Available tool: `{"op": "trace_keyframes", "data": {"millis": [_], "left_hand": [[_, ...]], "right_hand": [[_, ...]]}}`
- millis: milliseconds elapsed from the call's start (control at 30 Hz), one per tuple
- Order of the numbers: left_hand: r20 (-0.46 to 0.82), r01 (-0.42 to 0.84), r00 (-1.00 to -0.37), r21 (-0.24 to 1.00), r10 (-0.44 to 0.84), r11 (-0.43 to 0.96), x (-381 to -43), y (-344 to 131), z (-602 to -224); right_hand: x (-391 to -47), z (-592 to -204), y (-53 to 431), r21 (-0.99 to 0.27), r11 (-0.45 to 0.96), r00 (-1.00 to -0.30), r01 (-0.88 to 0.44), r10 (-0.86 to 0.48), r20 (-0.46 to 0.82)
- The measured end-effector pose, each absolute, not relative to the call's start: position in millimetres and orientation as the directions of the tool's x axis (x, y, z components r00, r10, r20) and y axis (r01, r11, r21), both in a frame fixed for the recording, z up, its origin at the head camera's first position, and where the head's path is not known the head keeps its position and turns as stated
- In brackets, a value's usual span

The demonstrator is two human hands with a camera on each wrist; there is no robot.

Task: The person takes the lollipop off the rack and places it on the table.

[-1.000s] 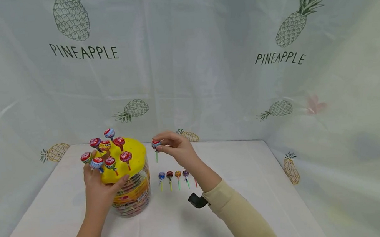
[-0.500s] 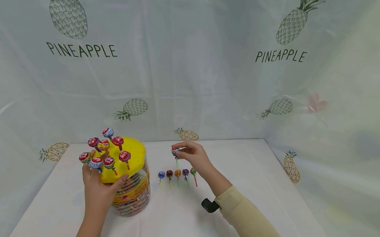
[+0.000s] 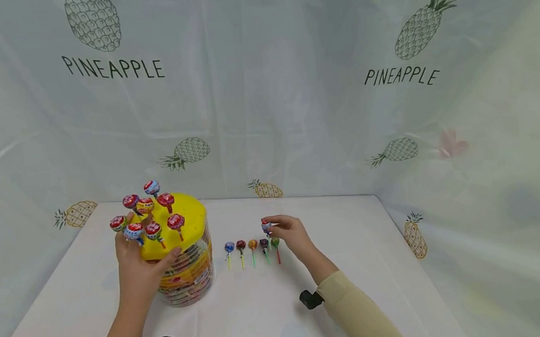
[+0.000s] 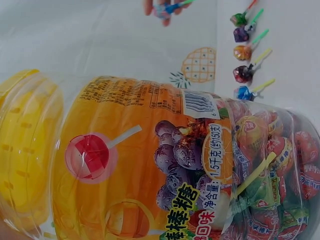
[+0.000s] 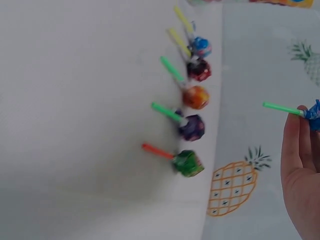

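A clear plastic jar (image 3: 190, 281) with a yellow lid (image 3: 190, 212) stands upright on the left, filled with wrapped sweets. Several wrapped lollipops stick up out of the lid, among them a red one (image 3: 175, 222). My left hand (image 3: 137, 273) grips the top of the jar around the lid, thumb at the front. In the left wrist view the orange label (image 4: 125, 145) fills the middle. My right hand (image 3: 297, 238) pinches a blue-and-red lollipop (image 3: 266, 227) by its head, above the right end of a row. Its green stick (image 5: 281, 108) shows in the right wrist view.
Several lollipops lie side by side on the white table (image 3: 255, 313): blue (image 3: 229, 247), dark red (image 3: 241, 245), orange (image 3: 253, 245), purple (image 3: 264, 244) and green (image 3: 275, 242). A pineapple-print curtain (image 3: 283, 106) hangs behind the table.
My right hand has carried the lollipop rightward and down, from beside the jar to the right end of the row. The left hand keeps its grip on the jar.
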State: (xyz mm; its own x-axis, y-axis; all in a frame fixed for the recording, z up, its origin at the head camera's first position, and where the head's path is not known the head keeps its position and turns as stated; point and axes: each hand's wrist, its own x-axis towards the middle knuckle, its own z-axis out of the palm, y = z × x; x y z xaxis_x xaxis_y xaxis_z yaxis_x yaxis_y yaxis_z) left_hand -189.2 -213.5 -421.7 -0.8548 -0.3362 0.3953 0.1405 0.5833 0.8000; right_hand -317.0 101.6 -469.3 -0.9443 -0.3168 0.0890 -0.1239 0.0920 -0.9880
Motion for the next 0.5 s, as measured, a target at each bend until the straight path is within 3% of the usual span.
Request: {"op": "trace_keyframes", "data": {"millis": [167,500], "left_hand": [[0.390,0.141,-0.857,0.807,-0.338,0.573,-188.5,-213.3,-421.2],[0.383,0.145,-0.861,0.816,-0.334,0.560,-188.6,-212.3,-419.4]], "right_hand": [[-310.3,-468.0,111.6,-0.990,0.094,-0.944,-0.107,-0.321,0.072],[-328.7,-513.2,133.3,-0.987,0.138,-0.973,-0.086,-0.225,0.054]]}}
